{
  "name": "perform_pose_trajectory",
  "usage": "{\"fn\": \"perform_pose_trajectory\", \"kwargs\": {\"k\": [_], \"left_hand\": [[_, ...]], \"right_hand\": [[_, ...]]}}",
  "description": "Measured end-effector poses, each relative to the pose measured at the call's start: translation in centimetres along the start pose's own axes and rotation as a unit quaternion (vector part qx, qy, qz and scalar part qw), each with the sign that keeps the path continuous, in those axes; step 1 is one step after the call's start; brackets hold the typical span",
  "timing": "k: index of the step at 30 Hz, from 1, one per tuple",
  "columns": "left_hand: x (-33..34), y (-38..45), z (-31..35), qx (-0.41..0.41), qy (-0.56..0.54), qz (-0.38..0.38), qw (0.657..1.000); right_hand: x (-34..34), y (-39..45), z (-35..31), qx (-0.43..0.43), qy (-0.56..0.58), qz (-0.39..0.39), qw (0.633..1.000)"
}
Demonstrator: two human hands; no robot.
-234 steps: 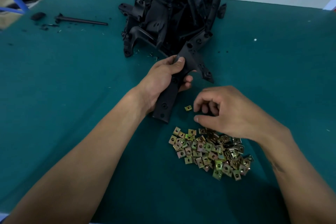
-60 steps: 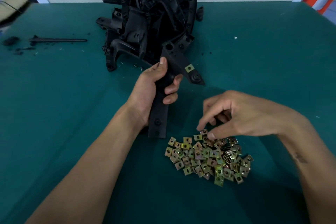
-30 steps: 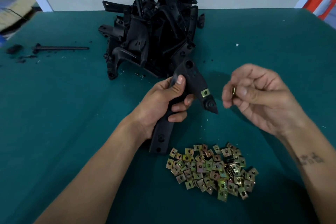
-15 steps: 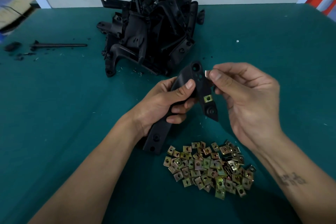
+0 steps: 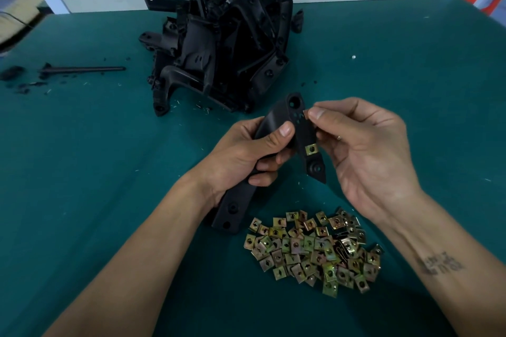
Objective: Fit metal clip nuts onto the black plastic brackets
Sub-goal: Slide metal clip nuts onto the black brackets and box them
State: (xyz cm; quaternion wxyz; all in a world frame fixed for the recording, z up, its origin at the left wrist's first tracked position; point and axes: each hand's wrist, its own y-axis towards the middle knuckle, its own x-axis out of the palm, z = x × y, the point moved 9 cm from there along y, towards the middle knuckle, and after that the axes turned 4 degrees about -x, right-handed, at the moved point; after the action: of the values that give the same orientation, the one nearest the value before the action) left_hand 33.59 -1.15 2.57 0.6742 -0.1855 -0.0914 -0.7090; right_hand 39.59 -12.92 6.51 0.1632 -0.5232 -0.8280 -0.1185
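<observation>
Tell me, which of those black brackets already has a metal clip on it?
The bracket gripped in the left hand: a brass-coloured clip nut sits near its lower tip. None shows in the pile.

A thin black plastic rod (image 5: 82, 69) lies on the teal cloth-covered table (image 5: 82, 159), with small black crumbs (image 5: 26, 86) beside it.

Assembly workshop: heaped brackets (image 5: 224, 46), clip nuts (image 5: 315, 249)

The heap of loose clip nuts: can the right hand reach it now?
Probably yes: the heap of loose clip nuts lies uncovered just below the right hand, but its fingers seem busy at the bracket.
</observation>
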Motion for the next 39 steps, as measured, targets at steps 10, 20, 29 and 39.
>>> {"fn": "perform_pose_trajectory", "kwargs": {"k": [10,20,29,39], "left_hand": [[-0.2,0.0,0.0,0.003,0.01,0.005,1.0],[0.1,0.1,0.4,0.021,0.012,-0.015,1.0],[-0.6,-0.1,0.4,0.039,0.003,0.008,0.999],[-0.3,-0.1,-0.7,0.003,0.034,0.02,0.999]], "right_hand": [[0.9,-1.8,2.9,0.124,0.085,0.001,0.989],[1.8,-3.2,1.0,-0.106,-0.006,-0.019,0.994],[3.9,-3.7,1.4,-0.1,-0.071,-0.131,0.984],[4.0,-3.2,2.5,-0.061,-0.144,-0.169,0.973]]}}
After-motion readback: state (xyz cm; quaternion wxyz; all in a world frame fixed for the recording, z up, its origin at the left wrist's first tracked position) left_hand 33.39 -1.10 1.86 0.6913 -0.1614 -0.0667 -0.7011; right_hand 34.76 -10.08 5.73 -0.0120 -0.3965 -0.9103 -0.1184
